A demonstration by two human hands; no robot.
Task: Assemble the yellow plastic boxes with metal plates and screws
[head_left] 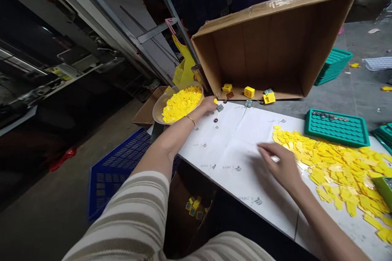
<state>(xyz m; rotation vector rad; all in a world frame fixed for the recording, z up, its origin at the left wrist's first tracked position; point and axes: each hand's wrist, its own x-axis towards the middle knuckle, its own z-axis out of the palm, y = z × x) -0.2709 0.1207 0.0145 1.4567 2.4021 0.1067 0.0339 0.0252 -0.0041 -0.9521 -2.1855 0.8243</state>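
Left side: your left hand (208, 104) was stretched to the far left of the white-topped table (220, 153), its fingertips at a small yellow piece (215, 101). Could not tell whether that grip was pinching the piece or only resting against it. Just beside the fingertips lay a small circuit board (220, 108), with a thin wire running toward a dark round disc (215, 120) on the table.

Right side: your right hand (283, 165) was over the table, blurred, near the left edge of a heap of flat yellow pieces (346, 167). Fingers were curled; could not tell if that grip held anything.

Surroundings: a clear bowl (157, 111) full of yellow pieces stood beside your left wrist. A cardboard carton (260, 55) faced you with its open side at the table's far edge; yellow housings (249, 92) lay along its lower wall, and a second circuit board (248, 103) lay just in front. Behind the heap sat a green tray (337, 133) holding round metallic parts (332, 117). Below, on your left, was a blue basket (118, 177).
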